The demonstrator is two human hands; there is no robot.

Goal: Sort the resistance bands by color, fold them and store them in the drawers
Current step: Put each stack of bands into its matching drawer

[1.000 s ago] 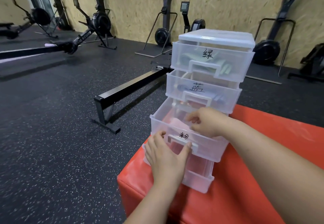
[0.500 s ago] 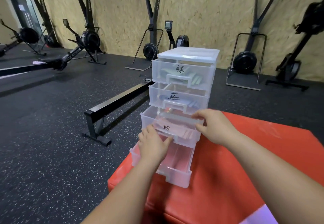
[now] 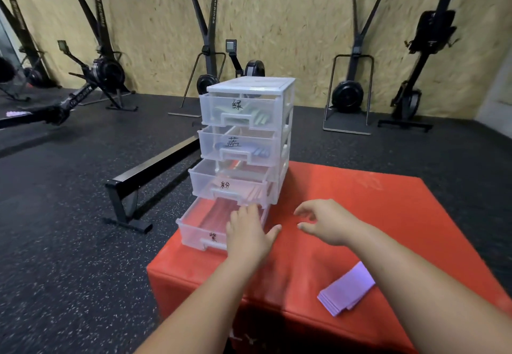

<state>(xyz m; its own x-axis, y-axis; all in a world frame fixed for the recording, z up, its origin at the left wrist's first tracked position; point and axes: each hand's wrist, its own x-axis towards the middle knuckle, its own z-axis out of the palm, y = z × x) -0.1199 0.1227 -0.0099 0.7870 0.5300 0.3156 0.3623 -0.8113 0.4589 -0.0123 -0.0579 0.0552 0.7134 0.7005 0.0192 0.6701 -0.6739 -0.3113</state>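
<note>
The left hand (image 3: 248, 236) lies flat, fingers straight and together, over the front right corner of the bottom drawer (image 3: 194, 231). Motion blur makes it hard to say whether the palm actually presses the rim. The right hand (image 3: 328, 222) hovers just beside it above the red box (image 3: 388, 215), fingers loosely curled, empty.

The bottom drawer is pulled well out and shows only red through its clear floor (its label reads purple). It is probably held open and steady to take the purple bands (image 3: 347, 291), which lie folded in a neat stack on the box near the right forearm, well apart from the drawer. That stack looks like the last colour left to store.

In the drawer unit (image 3: 250, 83) above, the pink drawer (image 3: 205, 187) sits slightly out with pink bands (image 3: 255, 191) inside. Blue bands (image 3: 259, 151) and green bands (image 3: 257, 116) fill the two upper drawers.

The unit stands at the far left corner of the box, a padded block on a speckled black floor (image 3: 55, 215). A black rail (image 3: 155, 168) runs across the floor behind it, and rowing machines (image 3: 108, 71) lean along a chipboard wall (image 3: 291, 21).
</note>
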